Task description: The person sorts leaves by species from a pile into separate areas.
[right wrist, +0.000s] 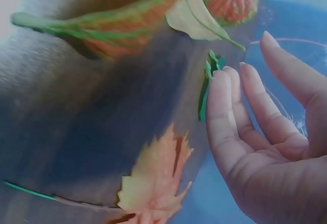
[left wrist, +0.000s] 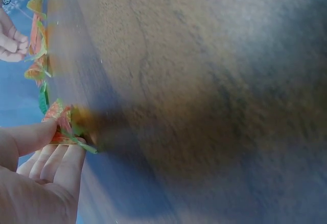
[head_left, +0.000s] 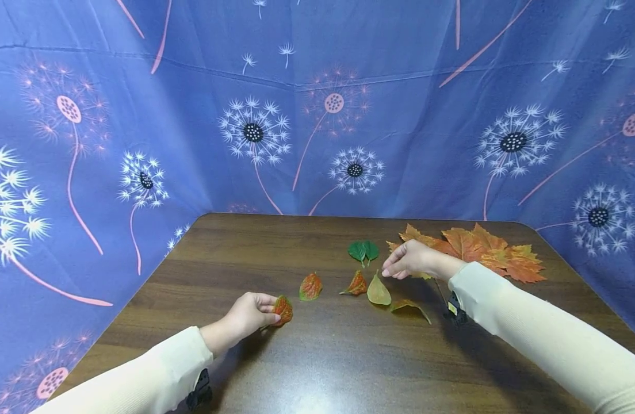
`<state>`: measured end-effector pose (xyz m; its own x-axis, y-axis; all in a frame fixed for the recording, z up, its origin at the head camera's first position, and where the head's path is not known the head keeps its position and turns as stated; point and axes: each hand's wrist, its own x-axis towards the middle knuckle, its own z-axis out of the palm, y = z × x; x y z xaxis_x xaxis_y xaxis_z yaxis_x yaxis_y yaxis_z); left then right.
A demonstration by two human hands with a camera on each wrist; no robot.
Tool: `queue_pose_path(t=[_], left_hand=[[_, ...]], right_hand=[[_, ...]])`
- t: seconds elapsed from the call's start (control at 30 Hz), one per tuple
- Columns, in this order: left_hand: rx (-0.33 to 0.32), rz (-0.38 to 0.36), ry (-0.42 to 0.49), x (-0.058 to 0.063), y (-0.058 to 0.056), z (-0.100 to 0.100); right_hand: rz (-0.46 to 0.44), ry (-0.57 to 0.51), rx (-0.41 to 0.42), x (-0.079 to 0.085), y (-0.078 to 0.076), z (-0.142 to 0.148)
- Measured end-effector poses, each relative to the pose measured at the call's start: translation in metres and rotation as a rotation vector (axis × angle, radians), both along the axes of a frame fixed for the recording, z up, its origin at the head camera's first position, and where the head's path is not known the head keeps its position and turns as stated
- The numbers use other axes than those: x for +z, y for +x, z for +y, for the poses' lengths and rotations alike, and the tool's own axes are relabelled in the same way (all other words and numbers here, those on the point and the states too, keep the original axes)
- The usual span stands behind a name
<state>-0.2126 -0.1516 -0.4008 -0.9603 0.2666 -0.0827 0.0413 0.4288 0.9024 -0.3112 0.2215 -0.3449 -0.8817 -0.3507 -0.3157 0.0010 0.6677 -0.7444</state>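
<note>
Leaf-sorting step apparently in hand: left hand [head_left: 249, 314] pinches a red-green leaf [head_left: 283, 310] left of the bench's [head_left: 343, 356] middle; right hand [head_left: 409, 260], empty, fingers loosely extended, hovers beside the yellow-green leaf [head_left: 378, 292], whose stem likely calls for a light pinch next.

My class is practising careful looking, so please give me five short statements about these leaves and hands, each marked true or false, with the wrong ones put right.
1. The left hand pinches a red-and-green leaf. True.
2. The right hand grips a leaf. False: the right wrist view shows it holding nothing.
3. The orange leaves lie toward the far right of the table. True.
4. The two green leaves lie nearer the head camera than the pale yellow-green leaf. False: they lie farther away.
5. The blue cloth behind the table is plain. False: it has dandelion prints.
</note>
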Motion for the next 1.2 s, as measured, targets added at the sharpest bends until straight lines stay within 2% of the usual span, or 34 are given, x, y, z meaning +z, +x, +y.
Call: queue_pose_path(t=[0.27,0.57,0.9,1.03,1.2], left_hand=[[0.018,0.003,-0.010,0.001,0.001,0.001],[0.037,-0.011,-0.035,0.001,0.000,0.004],[0.058,0.003,-0.078,0.001,-0.001,0.004],[0.072,0.007,-0.094,0.001,-0.001,0.005],[0.081,-0.005,-0.095,0.001,0.000,0.005]], right_hand=[[-0.025,0.023,0.022,-0.010,0.009,0.011],[-0.069,0.000,0.097,-0.018,0.014,0.025],[-0.018,0.076,0.109,-0.022,0.025,0.030],[-0.009,0.061,0.094,-0.023,0.029,0.031],[-0.019,0.030,0.118,-0.025,0.032,0.033]])
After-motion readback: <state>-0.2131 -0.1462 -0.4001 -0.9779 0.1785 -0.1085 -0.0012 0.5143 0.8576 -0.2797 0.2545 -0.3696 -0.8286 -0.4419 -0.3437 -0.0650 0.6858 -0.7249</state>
